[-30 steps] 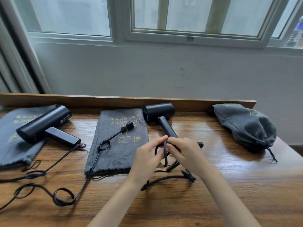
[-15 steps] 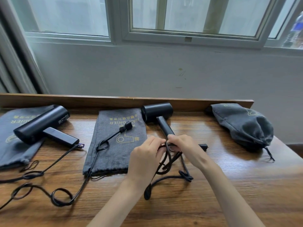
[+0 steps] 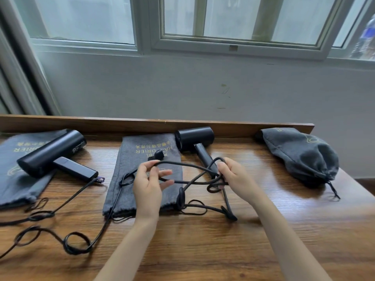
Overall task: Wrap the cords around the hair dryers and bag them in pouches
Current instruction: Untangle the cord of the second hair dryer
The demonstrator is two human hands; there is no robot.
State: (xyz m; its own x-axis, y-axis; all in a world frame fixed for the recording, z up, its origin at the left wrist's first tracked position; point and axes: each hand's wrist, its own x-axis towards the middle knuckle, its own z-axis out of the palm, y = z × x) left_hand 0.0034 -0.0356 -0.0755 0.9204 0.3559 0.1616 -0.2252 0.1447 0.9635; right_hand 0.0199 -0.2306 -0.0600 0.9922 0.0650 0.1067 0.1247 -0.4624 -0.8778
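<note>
A black hair dryer (image 3: 194, 137) lies at the back middle of the wooden table, its handle pointing toward me. Its black cord (image 3: 188, 182) stretches in a loop between my hands. My left hand (image 3: 149, 184) pinches the cord over the flat grey pouch (image 3: 132, 159). My right hand (image 3: 235, 178) grips several cord turns by the end of the handle. More loops of that cord (image 3: 205, 207) trail on the table below. A second black hair dryer (image 3: 52, 153) lies at the left on another grey pouch (image 3: 12, 159), its cord (image 3: 77, 240) loose.
A filled grey drawstring pouch (image 3: 300, 155) sits at the back right. A raised wooden ledge (image 3: 142, 124) runs along the table's back edge under the wall and window. The table's right edge falls away near the filled pouch.
My hands have moved apart, drawing the cord out into a wide loop; my left hand went left over the flat pouch. The right hand stays at the handle's end.
</note>
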